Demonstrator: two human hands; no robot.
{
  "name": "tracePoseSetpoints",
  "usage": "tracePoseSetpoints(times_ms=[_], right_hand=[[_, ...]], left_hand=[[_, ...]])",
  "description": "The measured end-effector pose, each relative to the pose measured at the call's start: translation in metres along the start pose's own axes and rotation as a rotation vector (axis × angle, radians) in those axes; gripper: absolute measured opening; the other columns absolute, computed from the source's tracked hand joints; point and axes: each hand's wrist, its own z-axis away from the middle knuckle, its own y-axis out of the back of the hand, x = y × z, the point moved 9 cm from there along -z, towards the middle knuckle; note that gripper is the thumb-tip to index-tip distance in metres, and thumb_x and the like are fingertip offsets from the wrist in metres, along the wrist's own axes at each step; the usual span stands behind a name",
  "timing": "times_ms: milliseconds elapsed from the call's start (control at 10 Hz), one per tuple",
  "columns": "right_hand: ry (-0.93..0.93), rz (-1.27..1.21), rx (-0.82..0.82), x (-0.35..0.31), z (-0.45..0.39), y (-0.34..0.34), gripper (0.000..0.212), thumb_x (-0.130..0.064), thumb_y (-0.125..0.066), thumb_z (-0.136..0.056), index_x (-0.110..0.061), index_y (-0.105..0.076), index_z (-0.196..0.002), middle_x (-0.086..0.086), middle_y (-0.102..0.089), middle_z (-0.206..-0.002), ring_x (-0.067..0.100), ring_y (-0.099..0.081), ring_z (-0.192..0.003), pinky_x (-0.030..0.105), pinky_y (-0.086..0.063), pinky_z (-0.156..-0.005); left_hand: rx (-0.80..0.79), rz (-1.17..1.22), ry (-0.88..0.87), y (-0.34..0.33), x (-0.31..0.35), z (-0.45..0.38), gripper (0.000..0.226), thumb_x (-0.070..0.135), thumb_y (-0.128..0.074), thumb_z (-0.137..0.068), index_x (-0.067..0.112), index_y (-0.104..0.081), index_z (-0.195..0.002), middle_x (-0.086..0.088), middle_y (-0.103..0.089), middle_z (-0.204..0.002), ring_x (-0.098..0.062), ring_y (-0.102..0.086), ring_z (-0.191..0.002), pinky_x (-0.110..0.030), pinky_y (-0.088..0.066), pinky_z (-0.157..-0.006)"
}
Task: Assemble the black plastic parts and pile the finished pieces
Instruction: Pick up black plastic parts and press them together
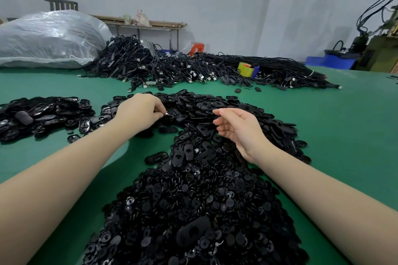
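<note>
The left hand [137, 112] pinched a small oval black plastic part [169, 113], its long axis lying roughly left-right over the black heap [215, 112]; the right hand [234, 129] hung relaxed, empty.

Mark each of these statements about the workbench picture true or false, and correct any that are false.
1. The left hand pinches a small black part over the pile. True.
2. The right hand holds a roll of tape. False: its grip is open and empty; the yellow tape roll sits far back among the cables.
3. The table has a green top. True.
4. The plastic bag lies at the far right. False: it is at the far left.
5. A separate pile of black parts lies left of the left hand. True.
</note>
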Motion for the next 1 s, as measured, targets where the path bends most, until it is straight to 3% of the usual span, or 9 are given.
tracePoseSetpoints(times_ms=[100, 200, 300, 500, 700, 900, 1000], right_hand=[[0.000, 0.012, 0.000, 0.000, 0.000, 0.000, 0.017, -0.013, -0.060, -0.095, -0.014, -0.075, -0.089, 0.000, -0.070, -0.072, 0.008, -0.060, -0.062, 0.020, -0.052, -0.061], [-0.002, 0.014, 0.002, 0.000, 0.000, 0.001, 0.017, -0.012, -0.060, -0.095, -0.014, -0.075, -0.089, 0.000, -0.070, -0.072, 0.009, -0.060, -0.063, 0.020, -0.052, -0.062], [-0.003, 0.014, 0.006, 0.000, 0.000, 0.000, 0.017, -0.012, -0.060, -0.095, -0.014, -0.075, -0.089, 0.001, -0.070, -0.072, 0.009, -0.060, -0.062, 0.020, -0.052, -0.061], [-0.003, 0.024, 0.008, 0.000, 0.000, 0.001, 0.017, -0.012, -0.060, -0.095, -0.014, -0.076, -0.089, 0.000, -0.070, -0.072, 0.008, -0.060, -0.062, 0.020, -0.052, -0.061], [-0.002, 0.018, 0.003, 0.000, 0.000, 0.000, 0.017, -0.012, -0.060, -0.095, -0.014, -0.076, -0.089, 0.000, -0.070, -0.071, 0.007, -0.060, -0.061, 0.019, -0.052, -0.060], [-0.001, 0.020, 0.000, 0.000, 0.000, 0.000, 0.016, -0.013, -0.061, -0.095, -0.015, -0.076, -0.089, 0.000, -0.071, -0.072, 0.008, -0.060, -0.061, 0.019, -0.052, -0.060], [0.005, 0.021, 0.000, 0.000, 0.000, 0.000, 0.016, -0.013, -0.061, -0.095, -0.015, -0.076, -0.088, -0.001, -0.071, -0.071, 0.007, -0.060, -0.061, 0.019, -0.052, -0.059]], left_hand=[[0.034, 0.104, -0.040, 0.003, 0.009, 0.001, 0.025, 0.027, -0.065, -0.094, 0.030, -0.069, -0.119, 0.006, -0.070, -0.112, -0.016, -0.061, -0.094, -0.032, -0.052, -0.080], [-0.027, 0.193, -0.188, 0.000, 0.033, 0.004, 0.037, 0.025, -0.060, -0.097, 0.027, -0.061, -0.133, 0.000, -0.064, -0.127, -0.019, -0.060, -0.111, -0.029, -0.045, -0.097], [-0.181, 0.101, -0.268, -0.016, 0.048, 0.010, 0.046, 0.029, -0.061, -0.096, 0.028, -0.053, -0.141, 0.005, -0.058, -0.137, -0.016, -0.053, -0.127, -0.032, -0.040, -0.108], [-0.141, 0.117, -0.188, -0.013, 0.038, 0.009, 0.033, 0.033, -0.067, -0.093, 0.031, -0.065, -0.126, 0.013, -0.069, -0.108, -0.010, -0.062, -0.108, -0.036, -0.053, -0.094], [-0.035, 0.256, -0.178, -0.002, 0.030, 0.007, 0.012, 0.032, -0.069, -0.092, 0.033, -0.076, -0.102, 0.015, -0.072, -0.104, -0.005, -0.065, -0.101, -0.037, -0.056, -0.092], [-0.124, 0.269, -0.281, -0.010, 0.046, 0.011, 0.022, 0.045, -0.069, -0.088, 0.037, -0.072, -0.109, 0.020, -0.066, -0.102, 0.005, -0.057, -0.090, -0.025, -0.050, -0.083], [-0.114, 0.180, -0.276, -0.013, 0.048, 0.011, 0.024, 0.041, -0.068, -0.090, 0.039, -0.069, -0.115, 0.027, -0.058, -0.089, -0.002, -0.058, -0.091, -0.024, -0.048, -0.073]])
